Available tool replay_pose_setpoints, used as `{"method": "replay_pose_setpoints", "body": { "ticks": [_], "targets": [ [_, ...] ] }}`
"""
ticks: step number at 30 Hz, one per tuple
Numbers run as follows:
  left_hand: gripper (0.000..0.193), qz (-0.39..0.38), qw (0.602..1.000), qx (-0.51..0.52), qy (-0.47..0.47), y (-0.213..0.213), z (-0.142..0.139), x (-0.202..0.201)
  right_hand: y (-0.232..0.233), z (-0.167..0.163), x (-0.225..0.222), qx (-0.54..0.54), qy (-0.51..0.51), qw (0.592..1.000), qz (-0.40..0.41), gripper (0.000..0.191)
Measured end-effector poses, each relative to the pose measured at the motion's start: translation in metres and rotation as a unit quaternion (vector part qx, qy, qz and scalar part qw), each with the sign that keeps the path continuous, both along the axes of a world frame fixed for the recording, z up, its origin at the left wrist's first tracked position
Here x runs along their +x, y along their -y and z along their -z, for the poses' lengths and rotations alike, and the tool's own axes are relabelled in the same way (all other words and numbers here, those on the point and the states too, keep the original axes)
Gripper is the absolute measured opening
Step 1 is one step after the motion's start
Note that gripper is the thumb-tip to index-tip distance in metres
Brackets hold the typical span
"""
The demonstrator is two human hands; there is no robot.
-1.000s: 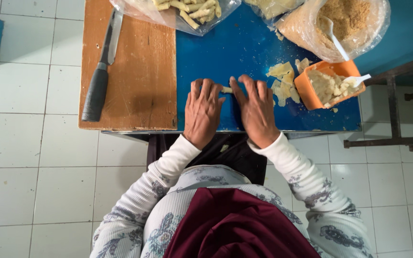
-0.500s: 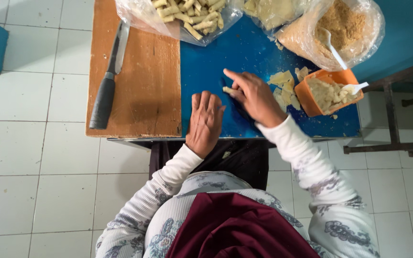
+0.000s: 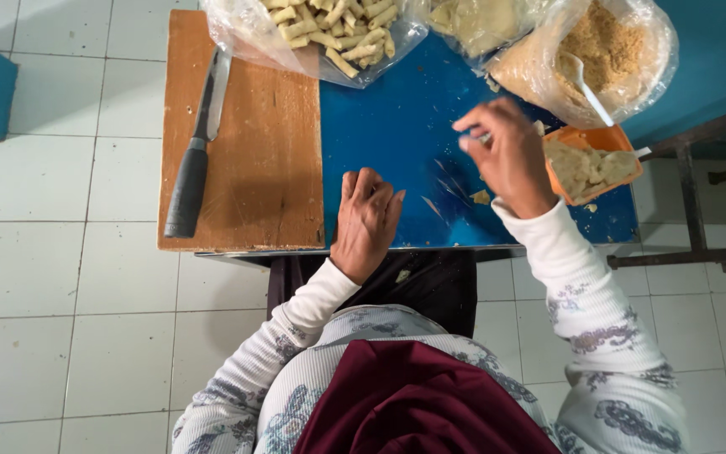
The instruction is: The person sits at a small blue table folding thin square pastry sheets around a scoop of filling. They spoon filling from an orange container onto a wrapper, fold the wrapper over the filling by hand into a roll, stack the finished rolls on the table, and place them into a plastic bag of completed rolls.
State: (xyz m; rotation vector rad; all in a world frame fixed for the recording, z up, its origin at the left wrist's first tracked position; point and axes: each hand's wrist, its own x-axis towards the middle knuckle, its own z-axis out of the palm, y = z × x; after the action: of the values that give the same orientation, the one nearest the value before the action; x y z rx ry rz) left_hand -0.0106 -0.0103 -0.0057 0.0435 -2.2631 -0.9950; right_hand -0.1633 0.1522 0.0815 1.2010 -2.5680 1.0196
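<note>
A pale tiled floor surrounds a low blue-topped table (image 3: 397, 143), with a brown wooden cutting board (image 3: 254, 160) on its left part and a black-handled kitchen knife (image 3: 195, 160) lying on that board. The right hand (image 3: 506, 155) is lifted near the orange plastic tub of pale filling (image 3: 590, 164), its fingertips pressed together on a small pale piece that is too blurred to identify. The left hand (image 3: 369, 214) rests flat on the blue surface, fingers loosely spread and holding nothing. That pale morsel looks light, soft and easily torn, best taken by a gentle pinch at its edge. Clear plastic bags of rolled pale sticks (image 3: 329, 29) and brown crumbs (image 3: 607, 50) sit at the far edge. Half a second ago the right hand was lower, on the table beside the left; now it has risen toward the tub.
</note>
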Motion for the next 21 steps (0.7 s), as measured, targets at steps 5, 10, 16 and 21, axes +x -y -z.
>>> {"method": "replay_pose_setpoints", "body": {
  "ticks": [5, 10, 16, 21],
  "targets": [
    [0.015, 0.004, 1.000, -0.010, -0.007, -0.001, -0.003, 0.003, 0.010, 0.016, -0.044, -0.092, -0.100, 0.991, 0.017, 0.034],
    [0.014, 0.002, 1.000, -0.016, -0.019, 0.003, -0.005, 0.005, 0.060, 0.021, -0.097, -0.423, 0.315, 0.850, 0.019, 0.018],
    [0.014, 0.014, 1.000, -0.009, -0.008, 0.003, -0.004, 0.005, 0.095, 0.001, -0.096, -0.620, 0.535, 0.559, 0.130, 0.027],
    [0.013, 0.016, 1.000, -0.024, -0.011, 0.002, -0.004, 0.006, 0.099, -0.013, -0.095, -0.398, 0.389, 0.824, 0.109, 0.011]
  ]
}}
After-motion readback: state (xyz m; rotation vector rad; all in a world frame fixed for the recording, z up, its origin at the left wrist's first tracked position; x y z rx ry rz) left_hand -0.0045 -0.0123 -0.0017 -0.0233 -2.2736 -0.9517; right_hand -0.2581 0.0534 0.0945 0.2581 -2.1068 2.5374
